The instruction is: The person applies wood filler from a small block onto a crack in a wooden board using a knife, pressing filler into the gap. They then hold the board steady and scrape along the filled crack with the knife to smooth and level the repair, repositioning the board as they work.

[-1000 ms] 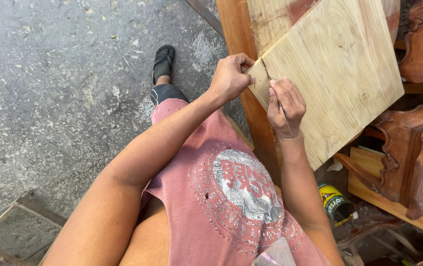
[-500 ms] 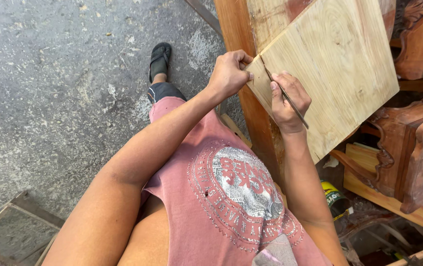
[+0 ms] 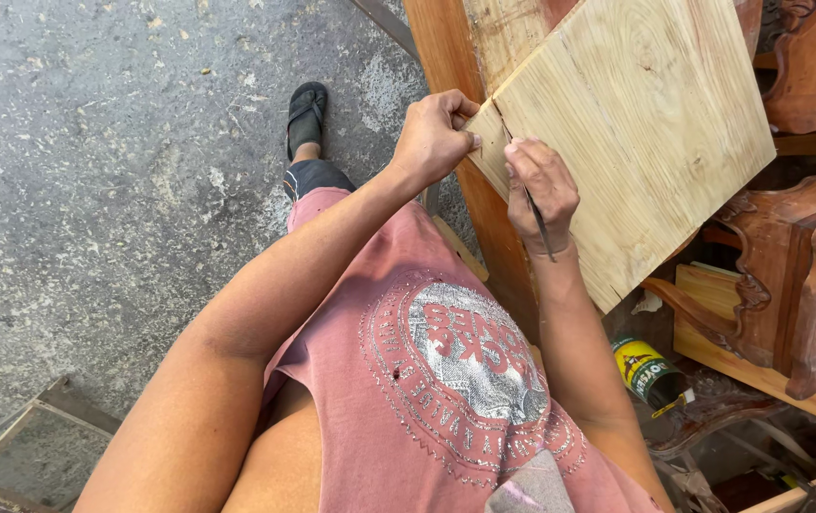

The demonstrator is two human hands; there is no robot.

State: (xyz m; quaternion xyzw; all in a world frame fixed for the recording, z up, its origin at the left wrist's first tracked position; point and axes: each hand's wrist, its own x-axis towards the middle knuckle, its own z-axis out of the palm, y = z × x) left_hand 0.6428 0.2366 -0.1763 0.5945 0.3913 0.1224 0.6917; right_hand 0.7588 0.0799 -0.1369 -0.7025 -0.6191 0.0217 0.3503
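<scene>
A pale, light-grained wooden board point(image 3: 636, 123) leans tilted against a reddish-brown timber post point(image 3: 455, 57). My left hand point(image 3: 435, 138) grips the board's near corner, fingers curled over its edge. Just to the right, my right hand point(image 3: 541, 190) pinches a thin dark pencil-like tool point(image 3: 533, 214), its tip against the board's left edge. Both forearms reach out over my pink printed shirt point(image 3: 446, 380).
Carved reddish furniture parts point(image 3: 797, 275) stand to the right of the board. A yellow-and-green can point(image 3: 650, 372) lies below them. My sandalled foot point(image 3: 305, 114) rests on the grey concrete floor point(image 3: 113, 171). A framed panel point(image 3: 37, 446) sits at bottom left.
My right hand has slid a little along the board's left edge with the thin tool. The left hand keeps its grip on the corner.
</scene>
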